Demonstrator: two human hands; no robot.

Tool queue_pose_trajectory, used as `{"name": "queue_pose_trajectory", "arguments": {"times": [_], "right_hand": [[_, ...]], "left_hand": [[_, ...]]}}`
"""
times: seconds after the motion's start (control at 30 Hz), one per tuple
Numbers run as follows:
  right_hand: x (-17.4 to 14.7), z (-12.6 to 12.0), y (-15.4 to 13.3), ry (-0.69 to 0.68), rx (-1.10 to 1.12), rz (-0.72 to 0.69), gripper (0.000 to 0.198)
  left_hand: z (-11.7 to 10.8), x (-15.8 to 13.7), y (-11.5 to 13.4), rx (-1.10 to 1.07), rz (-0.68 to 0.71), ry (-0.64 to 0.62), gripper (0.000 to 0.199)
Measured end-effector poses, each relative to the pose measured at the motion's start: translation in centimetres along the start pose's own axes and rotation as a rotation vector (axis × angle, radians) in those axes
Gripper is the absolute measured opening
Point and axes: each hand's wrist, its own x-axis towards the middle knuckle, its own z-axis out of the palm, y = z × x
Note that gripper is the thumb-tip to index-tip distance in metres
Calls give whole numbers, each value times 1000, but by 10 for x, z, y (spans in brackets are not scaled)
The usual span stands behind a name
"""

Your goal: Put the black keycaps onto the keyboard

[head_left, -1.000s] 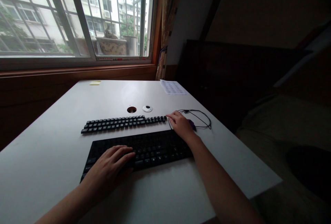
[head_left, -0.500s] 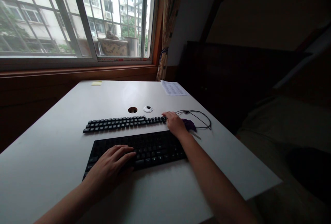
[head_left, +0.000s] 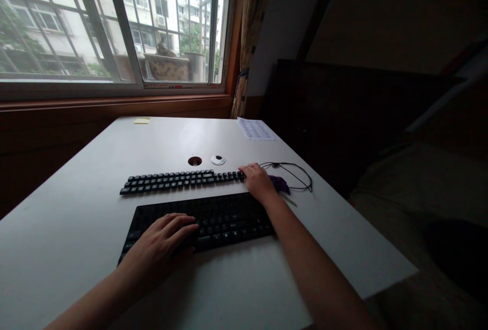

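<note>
A black keyboard [head_left: 224, 223] lies on the white table, its left part under my left hand [head_left: 163, 236]. The fingers of that hand stretch over the keys, slightly apart, with nothing held. Behind the keyboard, loose black keycaps [head_left: 168, 181] stand in long rows. My right hand [head_left: 257, 180] reaches to the right end of these rows, fingertips on or close to the last keycaps; whether a keycap is pinched there is too small to make out. Beside the right hand lies a crumpled purple cloth [head_left: 280, 184], and near it a thin, light-coloured flat tool [head_left: 288, 200].
A looped black cable [head_left: 305, 180] rests near the right table edge. Behind the keycaps are a round cable hole [head_left: 194, 161] and its white cover [head_left: 218, 160]. Printed paper [head_left: 255, 129] and yellow sticky notes [head_left: 142, 121] lie at the far edge, below a barred window [head_left: 171, 30].
The view has shifted very slightly. Both hands keep nearly the same places, the left over the keyboard and the right at the end of the keycap rows.
</note>
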Motion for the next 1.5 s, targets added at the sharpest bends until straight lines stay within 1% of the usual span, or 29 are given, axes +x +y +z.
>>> {"name": "queue_pose_trajectory", "arguments": {"times": [0.23,0.5,0.67,0.77,0.93,1.5], "right_hand": [[2,5,4,-31,10,-47,47],[2,5,3,-31,5,-68,46],[2,4,3,-25,17,-65,48],[3,3,3,-45,18,-46,49],[1,0,2,-49,8,-6,48],[-1,-5,1,-54,17,-18,49]], "left_hand": [[1,0,-1,-8,0,4,37],[1,0,-1,-5,20,37,36],[0,0,0,9,8,9,37],[-2,0,1,10,-3,-6,37],[-2,1,2,4,11,18,37],[-1,0,0,-3,-4,-10,37]]}}
